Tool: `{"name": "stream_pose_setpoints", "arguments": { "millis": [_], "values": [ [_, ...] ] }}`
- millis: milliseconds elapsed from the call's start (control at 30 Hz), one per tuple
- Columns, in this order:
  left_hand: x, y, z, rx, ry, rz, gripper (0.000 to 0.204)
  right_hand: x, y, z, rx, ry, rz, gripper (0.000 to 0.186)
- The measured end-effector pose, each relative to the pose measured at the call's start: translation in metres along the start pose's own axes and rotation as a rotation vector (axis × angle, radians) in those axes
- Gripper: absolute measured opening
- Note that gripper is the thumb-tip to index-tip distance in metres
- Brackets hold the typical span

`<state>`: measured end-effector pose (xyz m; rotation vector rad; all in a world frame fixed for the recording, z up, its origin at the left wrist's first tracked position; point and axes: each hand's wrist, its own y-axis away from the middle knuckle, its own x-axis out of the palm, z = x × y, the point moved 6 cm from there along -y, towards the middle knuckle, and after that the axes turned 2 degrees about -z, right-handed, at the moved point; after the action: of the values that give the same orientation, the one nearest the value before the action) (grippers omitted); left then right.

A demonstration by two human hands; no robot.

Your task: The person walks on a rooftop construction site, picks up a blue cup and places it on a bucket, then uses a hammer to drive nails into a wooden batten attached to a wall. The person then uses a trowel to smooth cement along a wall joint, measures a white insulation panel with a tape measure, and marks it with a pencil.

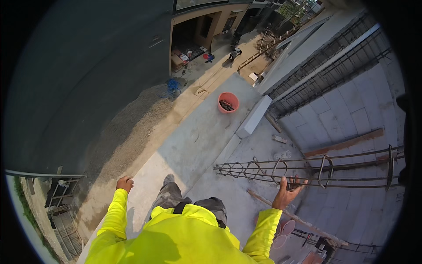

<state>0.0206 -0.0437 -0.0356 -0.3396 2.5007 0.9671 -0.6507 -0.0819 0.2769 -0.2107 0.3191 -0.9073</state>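
A long rebar cage (pixel 275 167) of dark steel bars tied with square stirrups stretches from the middle of the view to the right edge. My right hand (pixel 289 192) grips its lower bar from below, with the fingers curled up around the steel. Out to the left, beyond the ledge's edge, my left hand (pixel 125 183) hangs with its fingers curled in; I see nothing in it. Both arms are in bright yellow sleeves. One shoe (pixel 168 179) shows on the pale concrete ledge (pixel 189 141) under me.
An orange bucket (pixel 228 102) with dark pieces inside stands farther along the ledge. Beside it lies a white block (pixel 254 116). A gravel heap (pixel 132 119) lies below on the left, and a block wall (pixel 338 105) rises on the right. A person (pixel 234 54) is far off in the alley.
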Motion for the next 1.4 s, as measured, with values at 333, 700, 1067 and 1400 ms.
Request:
{"name": "stream_pose_setpoints", "arguments": {
  "millis": [333,700,1067,1400],
  "values": [
    [0.027,-0.022,0.038,-0.299,0.04,0.104,0.027,-0.002,-0.005,-0.012,0.159,0.21,-0.179,0.059],
    [0.113,-0.096,-0.074,-0.215,0.003,0.17,0.029,0.011,-0.015,-0.028,0.136,0.022,-0.255,0.047],
    [0.263,-0.163,-0.254,0.097,-0.315,0.424,0.036,0.009,-0.006,-0.033,0.142,0.006,-0.272,0.049],
    [0.343,-0.219,-0.361,0.32,-0.712,0.557,0.039,0.022,-0.001,-0.051,0.198,0.091,-0.636,0.056]
  ]
}}
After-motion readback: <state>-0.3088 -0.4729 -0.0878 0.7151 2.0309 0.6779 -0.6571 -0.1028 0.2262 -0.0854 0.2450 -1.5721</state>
